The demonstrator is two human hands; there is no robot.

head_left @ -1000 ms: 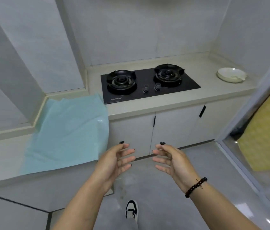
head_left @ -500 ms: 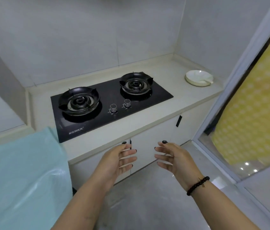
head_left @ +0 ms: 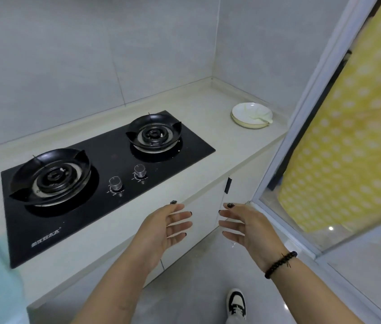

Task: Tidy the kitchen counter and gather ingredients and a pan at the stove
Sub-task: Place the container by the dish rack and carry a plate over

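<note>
Your left hand (head_left: 161, 230) and right hand (head_left: 250, 230) hang relaxed and empty before the desk (head_left: 208, 106). Right of the gas stove (head_left: 105, 174) sits the cream dish (head_left: 251, 115), close to the desk edge; a hasty reach could knock it off.

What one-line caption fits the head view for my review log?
Both empty hands, left hand and right hand, held open before a two-burner gas stove, with a white dish on the counter.
</note>
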